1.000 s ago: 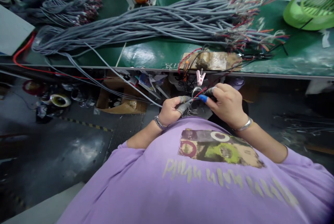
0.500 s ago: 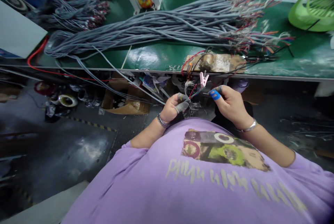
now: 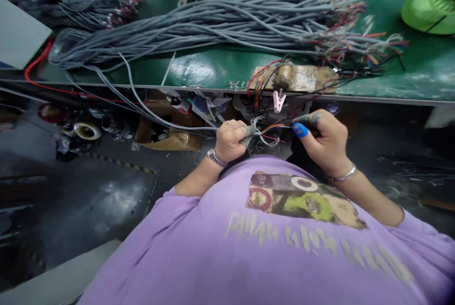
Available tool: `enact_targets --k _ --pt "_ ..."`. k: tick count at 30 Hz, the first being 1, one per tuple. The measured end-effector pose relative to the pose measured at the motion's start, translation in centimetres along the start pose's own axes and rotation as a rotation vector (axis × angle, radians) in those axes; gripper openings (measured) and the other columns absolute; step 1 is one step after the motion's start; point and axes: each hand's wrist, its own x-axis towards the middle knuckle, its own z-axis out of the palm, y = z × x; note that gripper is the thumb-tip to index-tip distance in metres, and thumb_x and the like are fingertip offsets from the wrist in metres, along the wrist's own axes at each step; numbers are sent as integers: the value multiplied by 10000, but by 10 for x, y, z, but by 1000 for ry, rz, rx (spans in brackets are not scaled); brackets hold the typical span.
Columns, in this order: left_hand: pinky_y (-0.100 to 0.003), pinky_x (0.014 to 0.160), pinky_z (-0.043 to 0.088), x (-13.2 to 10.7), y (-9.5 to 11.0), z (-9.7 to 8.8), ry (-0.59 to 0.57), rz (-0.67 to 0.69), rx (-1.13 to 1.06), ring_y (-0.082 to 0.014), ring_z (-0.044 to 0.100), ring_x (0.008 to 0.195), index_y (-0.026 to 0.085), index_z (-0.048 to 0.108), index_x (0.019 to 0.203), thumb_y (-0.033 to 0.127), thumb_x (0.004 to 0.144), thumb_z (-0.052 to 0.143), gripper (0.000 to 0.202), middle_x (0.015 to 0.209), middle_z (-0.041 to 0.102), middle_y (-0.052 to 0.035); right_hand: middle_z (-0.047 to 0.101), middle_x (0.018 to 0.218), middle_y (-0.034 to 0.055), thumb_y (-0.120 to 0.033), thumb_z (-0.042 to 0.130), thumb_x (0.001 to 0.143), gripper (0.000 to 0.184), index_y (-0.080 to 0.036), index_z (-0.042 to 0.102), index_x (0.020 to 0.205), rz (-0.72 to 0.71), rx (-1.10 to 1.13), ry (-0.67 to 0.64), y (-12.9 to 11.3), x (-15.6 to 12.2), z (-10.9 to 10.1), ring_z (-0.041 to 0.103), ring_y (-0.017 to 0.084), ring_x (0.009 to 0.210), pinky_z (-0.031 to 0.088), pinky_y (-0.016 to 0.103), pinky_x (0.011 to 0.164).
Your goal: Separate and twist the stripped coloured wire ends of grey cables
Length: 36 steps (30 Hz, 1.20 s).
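My left hand (image 3: 230, 140) is closed round the stripped end of a grey cable (image 3: 159, 118) that trails left and up onto the green bench (image 3: 213, 70). Thin coloured wires (image 3: 272, 130) fan out from that end toward my right hand (image 3: 322, 139). The right hand wears grey and blue finger cots and pinches the ends of those wires, just below the bench edge. A pink clip (image 3: 278, 102) hangs from the bench edge right above both hands.
A big bundle of grey cables (image 3: 231, 25) with coloured stripped ends lies across the bench. A taped brown block (image 3: 298, 77) with wires sits at the bench edge. A green fan (image 3: 428, 6) stands far right. Cardboard boxes (image 3: 167, 134) and tape rolls (image 3: 82, 130) lie on the floor.
My hands have drawn apart: the right moved rightward, pulling the coloured wires out straight from the cable end. The left hand stayed about where it was, still gripping the cable.
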Motion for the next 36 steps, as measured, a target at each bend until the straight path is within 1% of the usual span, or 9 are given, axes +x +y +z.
enact_targets --k 2,4,7,11,14,17,26,32,36 --pt "-324 694 401 2 3 -4 -27 56 51 -160 551 704 201 697 831 229 854 614 91 779 662 -46 660 804 86 -440 591 917 273 -203 709 852 -73 -91 -29 -8 -1 -7 581 217 737 435 357 673" --pt "-323 672 381 4 7 -7 -61 83 81 -162 535 685 196 680 812 211 854 585 105 739 635 -42 667 826 93 -443 602 906 279 -200 700 810 -140 -193 -100 -15 0 -9 563 217 744 414 361 683" --pt "-328 662 370 6 13 -10 -119 82 101 -168 520 670 197 656 785 206 853 552 124 705 602 -39 652 814 91 -421 598 910 296 -196 661 729 -182 -352 -190 -18 3 -3 506 202 714 363 355 662" --pt "-331 654 365 8 17 -11 -131 116 156 -171 508 657 200 642 761 197 834 543 123 686 592 -37 622 791 88 -390 596 916 294 -193 631 700 -200 -443 -215 -12 4 7 468 200 712 330 347 648" --pt "-330 647 366 7 17 -12 -128 137 185 -172 504 649 201 635 743 190 824 546 121 676 592 -37 615 791 84 -364 598 914 267 -196 628 708 -208 -442 -215 -9 4 9 465 202 717 325 345 648" --pt "-332 652 369 7 17 -12 -143 129 199 -177 510 658 205 630 741 199 826 537 126 684 595 -40 605 779 81 -368 597 913 256 -200 634 723 -201 -425 -226 -8 3 8 465 204 717 323 345 648" --pt "-338 655 351 6 15 -11 -150 117 148 -174 498 665 201 622 741 183 824 546 114 704 592 -42 588 752 71 -379 607 907 294 -197 606 677 -186 -409 -235 -8 3 10 466 195 708 319 335 644" --pt "-335 658 350 3 14 -11 -159 117 183 -175 500 667 207 628 756 213 833 539 118 708 601 -42 575 747 64 -408 612 902 307 -198 609 678 -143 -342 -226 -4 1 12 479 194 715 318 327 633" --pt "-337 651 349 4 14 -10 -144 130 181 -175 503 662 209 621 747 198 824 535 116 706 605 -42 536 686 42 -439 632 887 351 -198 585 636 -108 -264 -221 2 1 15 468 178 672 318 312 608"
